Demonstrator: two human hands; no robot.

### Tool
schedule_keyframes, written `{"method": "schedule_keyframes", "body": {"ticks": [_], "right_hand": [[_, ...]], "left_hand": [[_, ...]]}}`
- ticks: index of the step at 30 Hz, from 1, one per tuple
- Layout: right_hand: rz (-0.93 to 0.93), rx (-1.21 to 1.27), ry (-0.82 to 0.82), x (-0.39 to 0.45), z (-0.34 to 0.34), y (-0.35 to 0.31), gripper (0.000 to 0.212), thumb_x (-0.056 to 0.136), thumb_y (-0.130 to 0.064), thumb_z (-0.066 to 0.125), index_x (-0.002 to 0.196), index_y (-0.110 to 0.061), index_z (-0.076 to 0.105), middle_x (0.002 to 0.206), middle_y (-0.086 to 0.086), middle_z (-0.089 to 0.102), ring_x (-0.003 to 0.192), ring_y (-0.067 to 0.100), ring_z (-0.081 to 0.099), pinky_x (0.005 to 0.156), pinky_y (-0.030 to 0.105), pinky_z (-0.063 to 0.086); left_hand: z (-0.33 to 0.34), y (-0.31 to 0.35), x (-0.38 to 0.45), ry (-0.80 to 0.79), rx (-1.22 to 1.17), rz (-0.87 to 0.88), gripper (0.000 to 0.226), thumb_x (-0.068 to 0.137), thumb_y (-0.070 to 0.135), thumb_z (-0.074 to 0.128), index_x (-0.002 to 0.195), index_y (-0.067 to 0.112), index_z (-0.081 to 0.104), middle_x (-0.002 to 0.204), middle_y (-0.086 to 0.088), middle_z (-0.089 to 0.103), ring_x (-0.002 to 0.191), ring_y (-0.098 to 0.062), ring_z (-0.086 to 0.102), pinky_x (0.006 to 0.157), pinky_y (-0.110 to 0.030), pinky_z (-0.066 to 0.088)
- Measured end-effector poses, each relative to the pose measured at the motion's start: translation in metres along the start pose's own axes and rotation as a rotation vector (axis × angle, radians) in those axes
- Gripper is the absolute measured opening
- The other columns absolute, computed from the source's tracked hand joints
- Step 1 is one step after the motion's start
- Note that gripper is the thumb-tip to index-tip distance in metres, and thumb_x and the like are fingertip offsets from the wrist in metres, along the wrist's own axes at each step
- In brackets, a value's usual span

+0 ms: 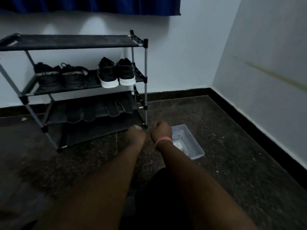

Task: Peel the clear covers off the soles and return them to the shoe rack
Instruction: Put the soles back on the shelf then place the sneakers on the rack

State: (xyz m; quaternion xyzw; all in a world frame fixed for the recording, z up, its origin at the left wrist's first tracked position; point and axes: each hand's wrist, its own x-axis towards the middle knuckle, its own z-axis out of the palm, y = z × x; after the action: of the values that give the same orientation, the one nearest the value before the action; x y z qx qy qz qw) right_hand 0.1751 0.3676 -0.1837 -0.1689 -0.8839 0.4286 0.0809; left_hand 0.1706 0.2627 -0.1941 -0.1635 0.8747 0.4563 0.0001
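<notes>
The black shoe rack (145, 67) stands against the wall at the left. On its third shelf lie several dark flat soles (111, 108), side by side. Both my arms reach forward to the rack's lower right corner. My left hand (135, 136) hovers just in front of the bottom shelf's edge with its fingers curled, and nothing shows in it. To the right of the rack's corner post is my right hand (160, 131), with a pink wristband, closed into a fist with nothing visible in it. The light is dim and the hands are slightly blurred.
Two pairs of black shoes (108, 73) sit on the second shelf. A clear plastic bin (196, 147) with pale crumpled material inside rests on the dark floor right of my right wrist. White walls meet in a corner at the right. A blue curtain (93, 5) hangs above.
</notes>
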Motion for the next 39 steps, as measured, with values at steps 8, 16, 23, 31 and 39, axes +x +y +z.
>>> {"method": "schedule_keyframes", "body": {"ticks": [8, 16, 23, 31, 39], "right_hand": [[0.274, -0.094, 0.039, 0.053, -0.024, 0.127, 0.027, 0.093, -0.024, 0.054, 0.108, -0.005, 0.065, 0.111, 0.014, 0.069, 0.107, 0.032, 0.064, 0.09, 0.033, 0.049], [0.393, -0.322, -0.031, 0.1, -0.044, 0.216, 0.039, 0.093, -0.027, 0.055, 0.121, -0.001, 0.062, 0.122, 0.018, 0.065, 0.111, 0.031, 0.064, 0.094, 0.037, 0.053], [0.479, -0.35, -0.102, 0.118, -0.038, 0.245, 0.036, 0.088, -0.016, 0.061, 0.122, -0.002, 0.061, 0.123, 0.018, 0.064, 0.111, 0.03, 0.064, 0.095, 0.039, 0.053], [0.437, -0.317, -0.026, 0.122, -0.016, 0.249, 0.027, 0.088, -0.012, 0.059, 0.11, 0.001, 0.068, 0.114, 0.021, 0.067, 0.107, 0.033, 0.065, 0.089, 0.035, 0.051], [0.354, -0.213, -0.023, 0.126, 0.021, 0.206, 0.03, 0.086, -0.007, 0.057, 0.113, -0.003, 0.068, 0.114, 0.02, 0.068, 0.107, 0.033, 0.065, 0.088, 0.033, 0.051]], "left_hand": [[0.123, -0.019, -0.004, -0.24, -0.048, -0.123, 0.027, 0.093, 0.008, 0.064, 0.117, -0.004, 0.065, 0.124, -0.022, 0.066, 0.12, -0.034, 0.061, 0.1, -0.033, 0.045], [0.193, -0.038, 0.022, -0.417, 0.079, -0.195, 0.044, 0.103, 0.019, 0.056, 0.144, 0.003, 0.049, 0.15, -0.017, 0.05, 0.138, -0.034, 0.047, 0.115, -0.041, 0.038], [0.226, -0.052, 0.039, -0.443, 0.089, -0.293, 0.058, 0.096, 0.019, 0.065, 0.149, 0.006, 0.044, 0.148, -0.018, 0.051, 0.131, -0.034, 0.054, 0.087, -0.035, 0.055], [0.202, -0.069, 0.069, -0.318, 0.516, -0.259, 0.042, 0.099, 0.021, 0.053, 0.136, 0.002, 0.058, 0.139, -0.019, 0.059, 0.13, -0.034, 0.056, 0.105, -0.038, 0.046], [0.165, -0.086, 0.094, -0.235, 0.62, -0.21, 0.043, 0.1, 0.022, 0.056, 0.139, 0.005, 0.057, 0.149, -0.016, 0.052, 0.138, -0.034, 0.05, 0.113, -0.042, 0.042]]}}
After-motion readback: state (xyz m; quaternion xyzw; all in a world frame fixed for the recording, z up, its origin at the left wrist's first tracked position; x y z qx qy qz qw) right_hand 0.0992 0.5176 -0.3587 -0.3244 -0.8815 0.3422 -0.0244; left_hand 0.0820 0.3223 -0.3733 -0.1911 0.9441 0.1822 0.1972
